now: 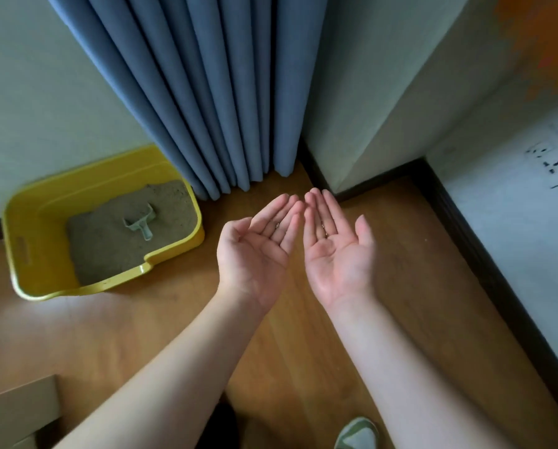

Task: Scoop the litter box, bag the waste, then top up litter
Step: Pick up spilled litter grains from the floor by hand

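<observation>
A yellow litter box (25, 254) stands on the wooden floor at the left, against the wall. Brownish litter (109, 244) fills it, and a pale green scoop (141, 222) lies on top of the litter. My left hand (258, 247) and my right hand (336, 251) are held out side by side, palms up, fingers straight, well to the right of the box and above the floor. Both hands hold nothing.
A blue curtain (226, 92) hangs down to the floor behind the box and my hands. A white wall corner (368, 124) with dark skirting (485, 254) runs along the right, with a power socket (549, 157). A cardboard box (15, 409) sits bottom left. A slipper (357, 434) shows at the bottom edge.
</observation>
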The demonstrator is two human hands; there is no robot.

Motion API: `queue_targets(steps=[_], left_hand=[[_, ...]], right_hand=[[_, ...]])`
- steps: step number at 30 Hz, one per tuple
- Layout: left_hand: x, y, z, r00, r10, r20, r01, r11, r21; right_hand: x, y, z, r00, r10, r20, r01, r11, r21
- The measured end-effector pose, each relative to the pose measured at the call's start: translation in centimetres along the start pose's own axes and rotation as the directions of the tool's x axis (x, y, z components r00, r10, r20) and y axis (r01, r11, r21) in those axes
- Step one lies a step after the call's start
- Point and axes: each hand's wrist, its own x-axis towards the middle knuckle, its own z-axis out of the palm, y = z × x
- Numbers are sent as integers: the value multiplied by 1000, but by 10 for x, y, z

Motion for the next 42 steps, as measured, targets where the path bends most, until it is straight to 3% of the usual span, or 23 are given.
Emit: queue_targets(steps=[5,13,21,26,33,42], left_hand=[[-91,25,104,995,93,-45,-97,991,-87],[-220,44,267,995,96,-32,-100,984,-151],[-331,39,400,990,142,-5,-142,990,-9],[-393,7,476,980,166,105,-175,981,83],[-451,-20,539,973,126,192,-149,982,113],[-508,-2,551,938,49,344,-112,979,167]], right_hand=[[-95,-23,95,999,-35,11,36,991,-126],[-240,-83,228,992,-109,64,119,975,-187],[-362,-153,316,961,-218,172,256,935,-246],[-435,-213,346,911,-319,262,372,910,-184],[-508,-264,370,857,-399,326,454,884,-110],[-570,-251,386,753,-507,420,576,816,-48]])
